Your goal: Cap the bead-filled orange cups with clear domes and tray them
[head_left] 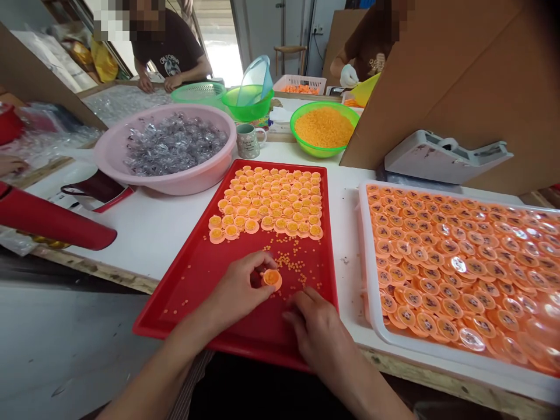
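Observation:
Over a red tray, my left hand pinches a small orange cup-shaped piece by its edge, with yellow-orange bits inside it. To its right, my right hand is low over the tray with its fingers curled down; whether anything is between the fingertips is hidden. Loose yellow-orange bits lie scattered on the tray between and beyond my hands. Rows of similar filled orange cups cover the far half of the tray.
Right stands a white tray of orange pieces with printed round tops, before a tape dispenser and cardboard. A green bowl of yellow-orange bits, a mug and a pink basin of clear pieces stand behind. Two people work across the table.

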Demonstrator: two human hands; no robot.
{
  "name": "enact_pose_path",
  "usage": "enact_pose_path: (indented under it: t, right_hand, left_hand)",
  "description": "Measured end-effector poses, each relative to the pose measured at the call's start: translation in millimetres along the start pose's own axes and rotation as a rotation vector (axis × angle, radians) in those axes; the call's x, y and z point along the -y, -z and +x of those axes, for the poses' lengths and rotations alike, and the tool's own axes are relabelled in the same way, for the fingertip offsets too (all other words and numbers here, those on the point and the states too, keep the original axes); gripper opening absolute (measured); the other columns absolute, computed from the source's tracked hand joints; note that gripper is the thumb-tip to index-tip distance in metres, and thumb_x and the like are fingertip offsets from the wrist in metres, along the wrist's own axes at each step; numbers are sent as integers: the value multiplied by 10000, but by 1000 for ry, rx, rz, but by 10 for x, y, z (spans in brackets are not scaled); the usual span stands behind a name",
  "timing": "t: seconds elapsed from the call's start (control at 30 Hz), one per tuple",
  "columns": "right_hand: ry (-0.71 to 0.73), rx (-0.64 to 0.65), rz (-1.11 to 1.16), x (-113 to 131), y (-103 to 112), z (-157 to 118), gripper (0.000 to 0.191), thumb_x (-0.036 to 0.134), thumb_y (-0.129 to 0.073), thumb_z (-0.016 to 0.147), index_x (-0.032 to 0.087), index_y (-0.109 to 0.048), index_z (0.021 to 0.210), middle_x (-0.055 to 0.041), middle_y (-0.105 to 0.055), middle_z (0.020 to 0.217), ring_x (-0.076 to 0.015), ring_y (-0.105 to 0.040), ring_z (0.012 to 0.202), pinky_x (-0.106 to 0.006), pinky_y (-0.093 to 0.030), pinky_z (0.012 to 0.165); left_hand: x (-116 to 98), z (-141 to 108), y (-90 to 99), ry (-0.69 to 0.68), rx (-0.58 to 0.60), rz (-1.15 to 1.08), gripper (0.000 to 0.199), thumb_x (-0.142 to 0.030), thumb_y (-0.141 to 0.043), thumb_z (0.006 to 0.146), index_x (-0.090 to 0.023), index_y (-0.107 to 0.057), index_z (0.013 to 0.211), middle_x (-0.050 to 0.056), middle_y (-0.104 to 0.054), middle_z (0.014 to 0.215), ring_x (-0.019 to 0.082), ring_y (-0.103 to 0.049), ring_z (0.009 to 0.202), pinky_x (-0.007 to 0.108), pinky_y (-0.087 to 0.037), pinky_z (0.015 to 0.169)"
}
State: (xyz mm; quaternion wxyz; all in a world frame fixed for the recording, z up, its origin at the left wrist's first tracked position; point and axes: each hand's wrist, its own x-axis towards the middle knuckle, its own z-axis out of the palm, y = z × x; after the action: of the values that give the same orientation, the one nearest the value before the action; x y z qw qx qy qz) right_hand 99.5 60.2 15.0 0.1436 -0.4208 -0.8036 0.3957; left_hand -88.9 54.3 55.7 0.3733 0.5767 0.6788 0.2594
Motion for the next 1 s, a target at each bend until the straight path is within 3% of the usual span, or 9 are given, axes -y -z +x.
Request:
enact_pose_path:
  t: [0.1, 0.2, 0.3, 0.37, 0.57, 0.8, 1.0]
  right_hand:
    - [1, -7, -34, -6, -75, -8, 239, 19, -443, 833, 164, -605, 932, -95, -646, 891, -224, -627, 768, -344, -483, 695]
    - [-9, -26, 188, -16, -42, -34, 279, 88, -475, 867, 200, -605, 1087, -80, -660, 949, -216, -641, 828, -346, -499, 739]
    - [-186, 47, 590, 5, 29, -68, 103, 236, -562, 889, 223, -596, 986, -20, -624, 806, -177, -631, 710, -297, -498, 639]
    - [-271, 76, 841, 35, 58, -88, 126, 311, -641, 868, 220, -568, 918, 2, -603, 782, -153, -619, 704, -266, -492, 630]
    - [-264, 45, 1113, 106, 54, -101, 206, 300, -764, 815, 205, -588, 864, 24, -577, 792, -77, -482, 630, -186, -418, 545]
    - [-283, 27, 1103, 68, 29, -66, 281, 314, -746, 830, 221, -681, 1087, 10, -595, 761, -100, -552, 619, -214, -476, 543]
    - [-263, -17, 1051, 85, 53, -43, 167, 298, -772, 805, 195, -655, 866, 19, -641, 772, -98, -604, 639, -208, -492, 597]
  left_hand:
    - [50, -204, -18, 132, -27, -206, 212, -234, -653, 772, -191, -606, 975, 26, -677, 982, 196, -627, 936, 293, -490, 788]
    - [88, -337, -29, 182, -37, -376, 253, -270, -675, 778, -186, -618, 1009, 37, -685, 1013, 200, -629, 965, 291, -492, 812]
    - [130, -406, -24, 169, -14, -459, 240, -263, -672, 790, -184, -642, 1014, 40, -689, 1034, 197, -629, 979, 288, -485, 843]
    - [146, -424, -16, 135, -8, -472, 247, -238, -667, 785, -185, -643, 1025, 41, -687, 1061, 195, -624, 998, 287, -479, 866]
    - [123, -419, -15, 105, 21, -513, 230, -242, -638, 781, -166, -628, 998, 54, -668, 1021, 202, -621, 959, 278, -504, 807]
    - [100, -459, -60, 78, 115, -616, 224, -244, -659, 818, -202, -646, 1038, 24, -689, 1027, 183, -642, 939, 266, -503, 800]
    - [46, -450, -79, 81, 81, -633, 197, -187, -678, 795, -205, -649, 989, 1, -694, 949, 174, -656, 903, 256, -519, 783]
